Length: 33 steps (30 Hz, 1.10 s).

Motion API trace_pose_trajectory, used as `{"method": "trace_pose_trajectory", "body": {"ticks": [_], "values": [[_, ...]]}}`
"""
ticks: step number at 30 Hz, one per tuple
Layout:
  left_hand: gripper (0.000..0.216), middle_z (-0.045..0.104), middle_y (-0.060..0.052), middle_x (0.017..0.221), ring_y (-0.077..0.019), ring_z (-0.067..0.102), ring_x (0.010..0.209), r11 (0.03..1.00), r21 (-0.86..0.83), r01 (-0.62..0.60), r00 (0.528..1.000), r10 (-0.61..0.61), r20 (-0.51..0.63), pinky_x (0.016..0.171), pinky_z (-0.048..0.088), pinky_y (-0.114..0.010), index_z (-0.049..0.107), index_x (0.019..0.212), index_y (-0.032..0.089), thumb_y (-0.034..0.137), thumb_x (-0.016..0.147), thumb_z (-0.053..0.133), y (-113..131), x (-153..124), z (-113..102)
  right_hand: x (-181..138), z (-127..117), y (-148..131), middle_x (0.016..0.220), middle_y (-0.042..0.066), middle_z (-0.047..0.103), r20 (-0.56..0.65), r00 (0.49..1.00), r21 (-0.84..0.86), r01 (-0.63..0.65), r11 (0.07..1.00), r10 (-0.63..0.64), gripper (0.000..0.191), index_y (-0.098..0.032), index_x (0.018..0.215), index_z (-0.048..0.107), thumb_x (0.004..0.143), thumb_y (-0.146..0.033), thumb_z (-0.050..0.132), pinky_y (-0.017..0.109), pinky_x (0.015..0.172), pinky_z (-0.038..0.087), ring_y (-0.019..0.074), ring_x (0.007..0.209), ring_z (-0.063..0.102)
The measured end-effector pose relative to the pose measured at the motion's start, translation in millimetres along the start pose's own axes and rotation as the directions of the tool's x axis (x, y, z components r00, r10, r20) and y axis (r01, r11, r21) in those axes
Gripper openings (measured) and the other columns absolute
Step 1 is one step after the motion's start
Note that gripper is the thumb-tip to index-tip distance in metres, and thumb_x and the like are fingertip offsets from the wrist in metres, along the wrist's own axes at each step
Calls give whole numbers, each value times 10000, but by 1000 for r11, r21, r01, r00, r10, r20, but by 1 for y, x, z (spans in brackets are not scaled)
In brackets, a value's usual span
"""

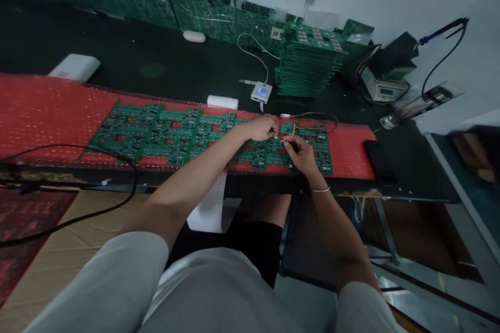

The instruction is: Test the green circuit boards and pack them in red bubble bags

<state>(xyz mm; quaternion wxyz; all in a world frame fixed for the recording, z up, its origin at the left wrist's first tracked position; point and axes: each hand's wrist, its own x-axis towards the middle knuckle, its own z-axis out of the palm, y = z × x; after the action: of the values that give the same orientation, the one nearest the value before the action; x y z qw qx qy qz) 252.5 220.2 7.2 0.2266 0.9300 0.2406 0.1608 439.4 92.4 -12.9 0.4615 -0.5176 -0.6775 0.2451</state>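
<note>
A row of green circuit boards (177, 127) lies on red bubble wrap (58, 109) along the table's front edge. My left hand (264, 128) is closed over the boards right of the middle, its fingertips pressed together by a small white piece (275, 137) too small to name. Just right of it, my right hand (300, 154) pinches a thin wire (293, 132), which loops up from the fingertips. Behind my left hand stands a small white device with a lit screen (261, 92); a short flat cable (261, 106) runs from it towards that hand.
A tall stack of boards (308, 65) stands behind the device. A white roll (222, 102) lies at the wrap's back edge, and a white box (76, 67) sits to the left. On the right are a dark flat object (380, 161) and a clear tube (422, 105). A black cable (133, 177) hangs at front left.
</note>
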Motion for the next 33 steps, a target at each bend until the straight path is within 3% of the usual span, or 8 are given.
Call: {"method": "trace_pose_trajectory", "body": {"ticks": [10, 14, 19, 22, 27, 30, 33], "values": [[194, 713, -72, 974, -230, 638, 1049, 996, 89, 18, 997, -24, 70, 982, 460, -352, 744, 808, 200, 99, 799, 578, 6, 4, 2, -1, 0, -1, 1060, 81, 757, -3, 1000, 28, -16, 999, 16, 247, -239, 975, 672, 942, -470, 593, 418, 957, 566, 223, 996, 712], [268, 712, -88, 1095, -229, 648, 1049, 991, 125, 48, 999, -49, 4, 939, 490, -341, 724, 1074, 187, 120, 853, 589, 16, -8, -1, -1, 0, 2, 1059, 82, 760, -1, 1000, 31, -24, 999, 24, 277, -234, 987, 678, 941, -494, 599, 412, 963, 563, 222, 1012, 715], [331, 632, -156, 1300, -300, 576, 1223, 949, 315, -13, 1000, 16, -8, 1042, 455, -417, 729, 1176, 147, 340, 1001, 525, 36, -45, 9, 2, 0, 4, 989, 50, 772, -71, 995, 188, -50, 981, 65, 269, -236, 956, 713, 884, -494, 696, 384, 925, 569, 209, 955, 723], [420, 516, -197, 1432, -327, 540, 1280, 942, 334, 32, 999, -21, -35, 1080, 431, -436, 734, 1207, 120, 415, 1011, 508, 42, -55, 13, 10, -2, 0, 957, 40, 770, -99, 989, 219, -84, 972, 108, 295, -237, 933, 723, 844, -518, 735, 375, 885, 576, 204, 914, 719], [427, 557, -197, 1389, -346, 544, 1272, 946, 318, 67, 997, -74, 7, 1067, 426, -474, 744, 1216, 152, 427, 1020, 481, 49, -51, 9, 45, 5, -8, 857, 47, 740, -159, 983, 124, -72, 990, 91, 388, -213, 858, 679, 828, -598, 712, 360, 787, 570, 199, 814, 695], [529, 528, -225, 1452, -379, 485, 1355, 929, 352, 115, 993, -122, -2, 1114, 389, -506, 620, 1389, 109, 461, 1021, 476, 63, -58, 12, 72, 22, -9, 799, 43, 713, -139, 988, 38, -57, 998, 61, 415, -212, 807, 636, 848, -624, 668, 342, 720, 552, 192, 754, 672], [622, 449, -229, 1547, -380, 353, 1478, 926, 355, 131, 991, -119, -55, 1203, 299, -520, 479, 1498, 72, 478, 1028, 461, 81, -84, 14, 95, 43, -8, 736, 23, 676, -73, 997, -111, -30, 993, 22, 376, -220, 766, 598, 895, -572, 628, 322, 694, 514, 174, 696, 628]]}}
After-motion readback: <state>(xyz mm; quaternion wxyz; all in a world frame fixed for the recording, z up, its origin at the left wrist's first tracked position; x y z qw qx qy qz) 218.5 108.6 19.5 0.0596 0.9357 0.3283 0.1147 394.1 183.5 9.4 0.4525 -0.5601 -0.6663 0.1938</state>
